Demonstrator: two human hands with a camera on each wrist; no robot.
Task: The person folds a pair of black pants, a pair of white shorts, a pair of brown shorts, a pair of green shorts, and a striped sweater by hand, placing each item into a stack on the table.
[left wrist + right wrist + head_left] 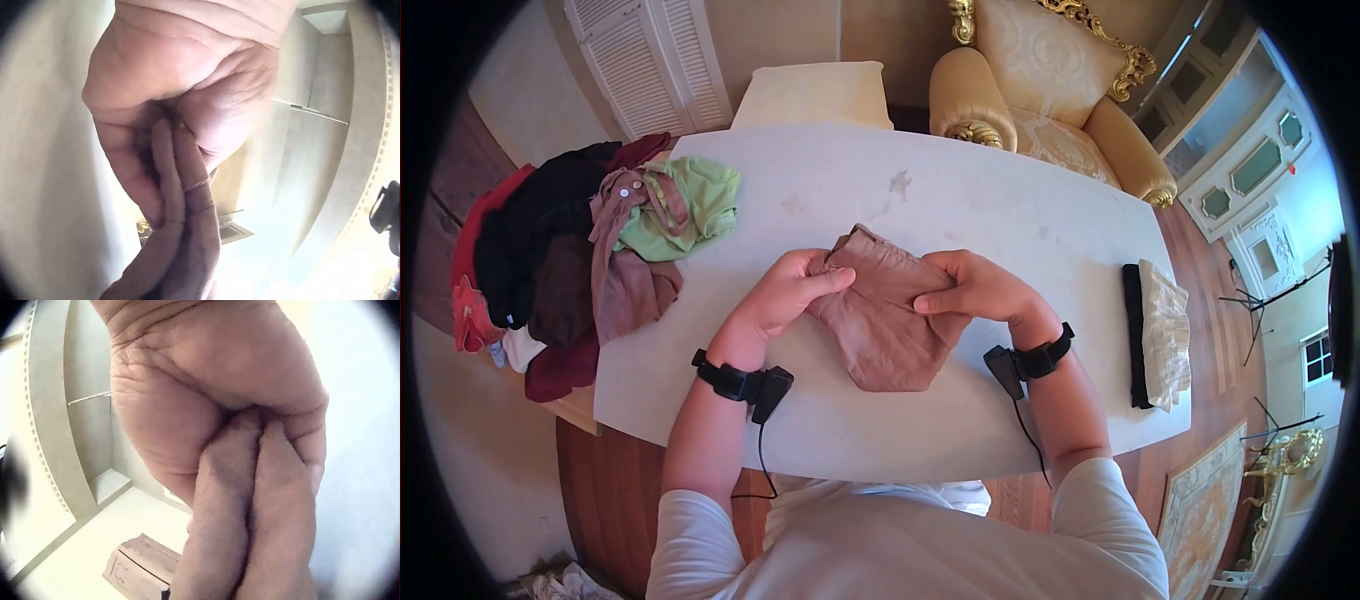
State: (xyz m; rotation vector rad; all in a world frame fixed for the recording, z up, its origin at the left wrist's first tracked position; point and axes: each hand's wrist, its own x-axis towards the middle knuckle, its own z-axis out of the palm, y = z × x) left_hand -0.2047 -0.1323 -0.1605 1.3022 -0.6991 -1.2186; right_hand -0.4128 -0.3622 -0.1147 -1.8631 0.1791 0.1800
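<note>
A dusty-brown cloth garment [888,340] is held up over the middle of the white table [800,440], its thick banded edge along the top and its rounded end hanging toward the person. My left hand [790,290] pinches its left side, thumb on top and fingers behind. On the opposite side my right hand [980,287] grips it the same way. Folded layers of the garment [197,231] run down from the left palm in the left wrist view. The right wrist view shows two thick layers of it [278,506] between thumb and fingers.
Piled clothes lie at the table's left: a black piece [550,210], a green one [695,205] and a brown buttoned one [635,290]. On the right edge rest folded black cloth [1138,340] and cream cloth [1166,335]. A gold armchair [1050,90] stands behind the table.
</note>
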